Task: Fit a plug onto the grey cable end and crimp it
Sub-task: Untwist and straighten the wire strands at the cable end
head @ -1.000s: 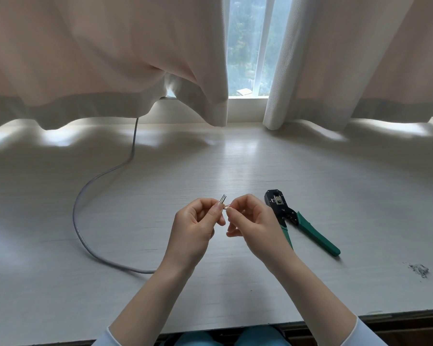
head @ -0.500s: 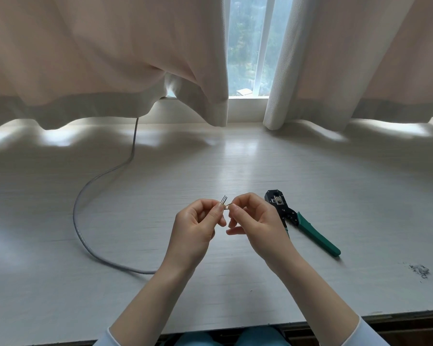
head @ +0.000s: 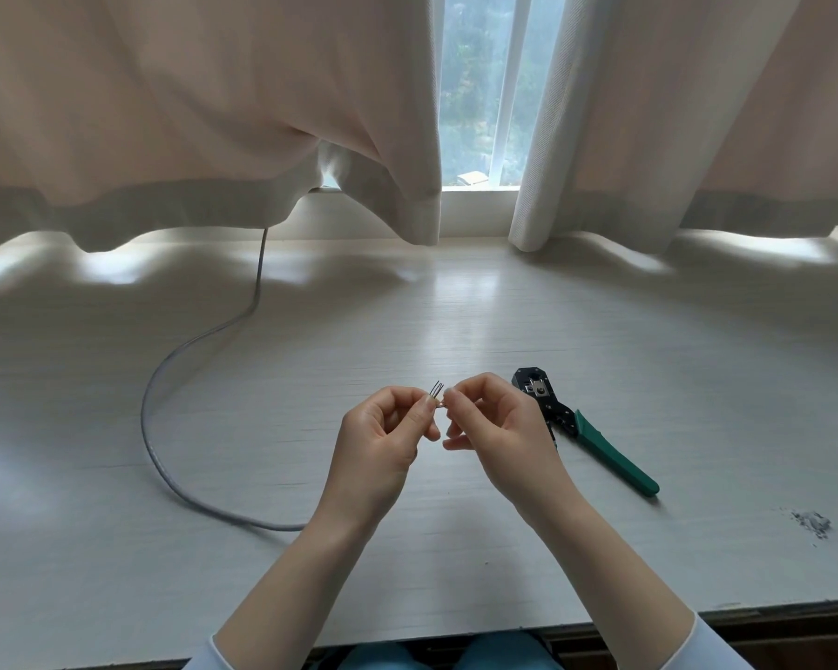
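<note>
The grey cable (head: 165,379) loops across the white desk from the curtain on the left and disappears under my left wrist. My left hand (head: 383,437) pinches the cable's stripped end, whose bare wires (head: 437,389) stick up between the fingertips of both hands. My right hand (head: 494,427) touches those wires with thumb and forefinger. Whether a plug is in my fingers cannot be told. The crimping tool (head: 601,447), with a black head and green handles, lies on the desk just right of my right hand.
Pale curtains (head: 214,137) hang down to the desk along the back, with a window gap in the middle. A small heap of grey scraps (head: 811,522) lies at the right, near the desk's front edge (head: 770,606).
Both hands stay almost in place. My right fingers have shifted slightly on the wire ends.
</note>
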